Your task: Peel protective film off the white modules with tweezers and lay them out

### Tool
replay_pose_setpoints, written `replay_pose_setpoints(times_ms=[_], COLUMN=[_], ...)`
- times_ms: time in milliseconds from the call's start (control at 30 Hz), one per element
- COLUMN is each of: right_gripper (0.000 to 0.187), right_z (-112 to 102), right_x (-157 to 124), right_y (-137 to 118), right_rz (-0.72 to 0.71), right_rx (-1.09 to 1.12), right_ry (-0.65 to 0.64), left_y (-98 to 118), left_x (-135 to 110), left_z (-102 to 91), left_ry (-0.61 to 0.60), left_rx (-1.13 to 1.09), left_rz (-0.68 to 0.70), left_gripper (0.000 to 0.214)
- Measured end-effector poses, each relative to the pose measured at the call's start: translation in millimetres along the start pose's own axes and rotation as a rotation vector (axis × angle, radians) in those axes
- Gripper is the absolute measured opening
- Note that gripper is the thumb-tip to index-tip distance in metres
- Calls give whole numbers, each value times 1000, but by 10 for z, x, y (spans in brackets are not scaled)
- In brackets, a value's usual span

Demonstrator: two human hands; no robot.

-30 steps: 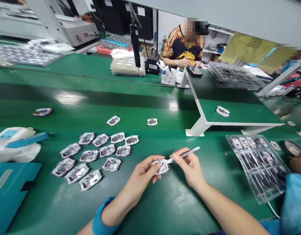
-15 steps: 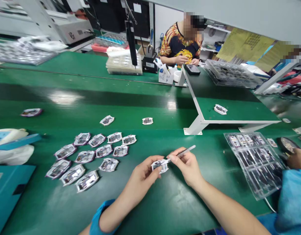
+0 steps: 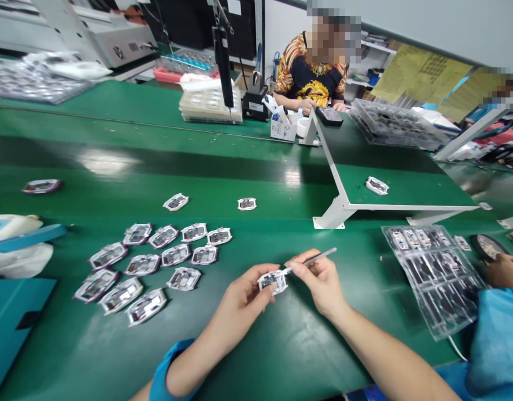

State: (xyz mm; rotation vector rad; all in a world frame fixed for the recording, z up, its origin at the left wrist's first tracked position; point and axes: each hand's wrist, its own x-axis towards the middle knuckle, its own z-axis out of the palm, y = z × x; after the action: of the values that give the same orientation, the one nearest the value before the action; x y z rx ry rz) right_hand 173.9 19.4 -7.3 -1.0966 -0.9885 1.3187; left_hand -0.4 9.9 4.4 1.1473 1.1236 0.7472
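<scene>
White-rimmed module (image 3: 273, 282) sits in left fingers (image 3: 256, 274), stylus (image 3: 318, 254) in right fingers (image 3: 302, 266).

The left hand (image 3: 248, 295) and the right hand (image 3: 318, 281) are bare, with no gloves on them. The left arm (image 3: 206, 348) is bare too, down to a bright blue sleeve (image 3: 168, 376) with a soft, smooth edge. The right arm (image 3: 385, 348) is also bare, and it runs off the bottom of the view. Some blue cloth (image 3: 448, 379) lies beside it, but it is hard to tell whose that is.
</scene>
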Motion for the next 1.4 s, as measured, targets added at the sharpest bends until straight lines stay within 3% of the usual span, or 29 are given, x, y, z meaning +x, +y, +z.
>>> replay_pose_setpoints(times_ms=[467,967,1233,1400], right_gripper=[13,7,1,4], right_z=[3,76,55,33], right_x=[-21,-116,-144,-119], right_y=[29,20,16,-1], right_rz=[-10,-166,-267,-198], right_rx=[77,-79,-178,-132], right_ry=[-40,16,-23,-27], left_y=[60,-9,9,13], left_x=[-4,11,25,6], left_z=[16,67,85,71], left_ry=[40,147,157,114], left_rx=[-38,-113,-156,-263], left_rz=[14,-50,-89,-88], left_gripper=[35,39,39,40])
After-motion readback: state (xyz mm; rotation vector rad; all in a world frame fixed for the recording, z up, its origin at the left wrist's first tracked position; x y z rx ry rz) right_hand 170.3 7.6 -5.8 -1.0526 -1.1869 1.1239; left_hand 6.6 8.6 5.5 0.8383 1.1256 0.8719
